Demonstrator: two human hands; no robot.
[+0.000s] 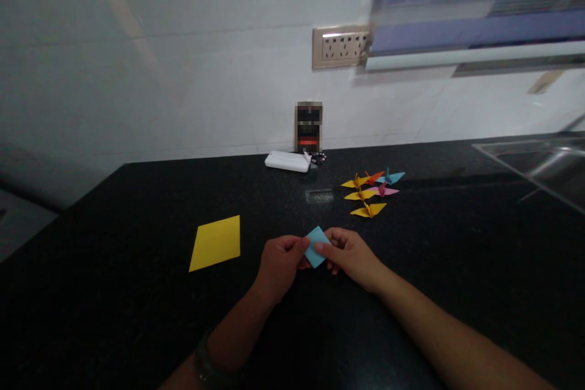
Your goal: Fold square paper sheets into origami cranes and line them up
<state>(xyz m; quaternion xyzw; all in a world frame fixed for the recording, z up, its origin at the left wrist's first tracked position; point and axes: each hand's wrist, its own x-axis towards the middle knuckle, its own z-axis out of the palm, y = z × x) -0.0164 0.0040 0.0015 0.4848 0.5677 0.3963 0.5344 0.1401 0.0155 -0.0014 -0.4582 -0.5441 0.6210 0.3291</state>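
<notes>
A small folded square of light blue origami paper (317, 248) is held up between both hands, one corner pointing away from me. My left hand (284, 261) pinches its left edge with thumb and fingers. At the right edge, my right hand (351, 254) grips it, the thumb lying on the paper's face and the fingers behind. To the left on the black countertop lies a flat sheet of yellow paper (216, 244). Several folded paper cranes (369, 210) in yellow, orange, pink and blue stand together beyond my right hand.
A white oblong device (287, 161) lies near the wall, with a beaded strap (319, 158) beside it. Behind it a blurred dark object (308, 127) leans upright. A socket panel (340, 47) and a purple blind (479, 6) are on the wall. A metal sink (548, 164) is at far right.
</notes>
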